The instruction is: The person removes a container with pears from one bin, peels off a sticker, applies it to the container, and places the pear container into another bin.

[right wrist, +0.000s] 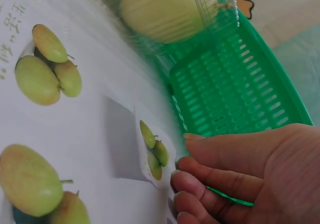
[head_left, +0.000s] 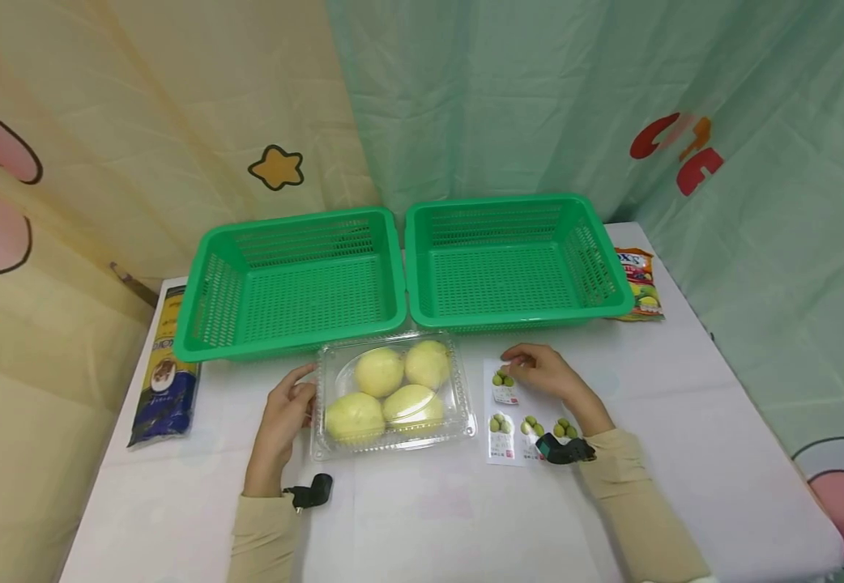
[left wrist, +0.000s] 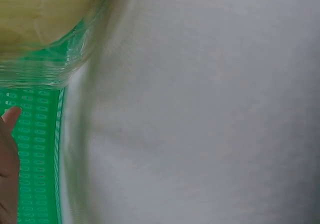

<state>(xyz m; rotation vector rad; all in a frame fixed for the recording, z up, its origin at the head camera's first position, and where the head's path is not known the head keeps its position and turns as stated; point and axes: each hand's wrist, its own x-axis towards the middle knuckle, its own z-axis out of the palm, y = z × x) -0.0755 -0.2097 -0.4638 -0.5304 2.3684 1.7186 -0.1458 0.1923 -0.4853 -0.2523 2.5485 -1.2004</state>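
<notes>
A clear plastic clamshell box (head_left: 391,446) of pale yellow fruits (head_left: 380,372) lies in the middle of the table. My left hand (head_left: 283,417) rests at its left side, fingers loosely bent and the tips by the wall; the left wrist view shows only part of that hand (left wrist: 7,169). Right of the box lies a white sheet of stickers (head_left: 491,445) printed with green fruit. At its upper left my right hand (head_left: 542,371) pinches the edge of one sticker (right wrist: 156,154), which curls up off the sheet in the right wrist view.
Two green plastic baskets (head_left: 305,295) stand side by side behind the box, close to the curtain. A blue and yellow packet (head_left: 167,380) lies at the left, and a colourful snack bag (head_left: 639,285) at the right behind the right basket.
</notes>
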